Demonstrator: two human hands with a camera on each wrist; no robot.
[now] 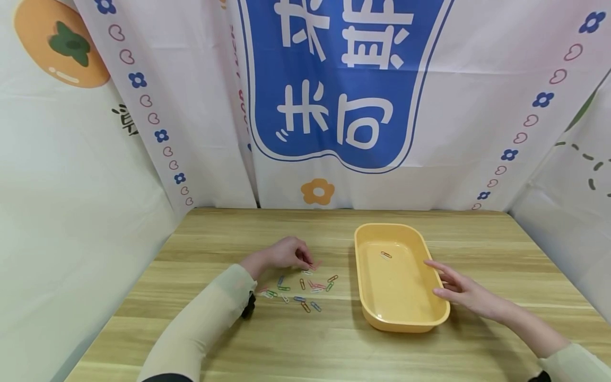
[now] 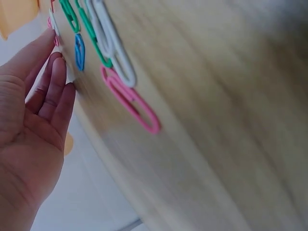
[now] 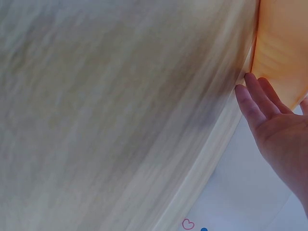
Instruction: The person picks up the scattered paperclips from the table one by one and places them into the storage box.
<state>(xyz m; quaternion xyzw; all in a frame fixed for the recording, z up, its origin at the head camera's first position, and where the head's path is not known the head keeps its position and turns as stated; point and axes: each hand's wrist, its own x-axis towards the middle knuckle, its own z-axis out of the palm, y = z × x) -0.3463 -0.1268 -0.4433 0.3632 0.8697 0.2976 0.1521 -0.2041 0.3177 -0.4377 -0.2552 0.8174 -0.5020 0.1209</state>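
On the table, several coloured paper clips [image 1: 302, 284] lie scattered in pink, green, blue, white and brown. My left hand [image 1: 288, 253] reaches over their far side, its fingertips at a pink paper clip [image 2: 57, 41]. Whether thumb and finger pinch that clip is not clear. Nearer the left wrist camera lie another pink paper clip [image 2: 130, 101] and a white one [image 2: 113, 45]. A yellow tray [image 1: 406, 322] stands right of the clips, with a brown paper clip [image 1: 386, 254] and a whitish one inside. Fairly straight fingers of my right hand [image 1: 465, 292] touch the tray's right side.
The wooden table [image 1: 229, 347] has its far edge against a hanging white cloth [image 1: 458, 175] with a blue panel and printed flowers. White sheets [image 1: 81, 212] hang on the left and right sides too.
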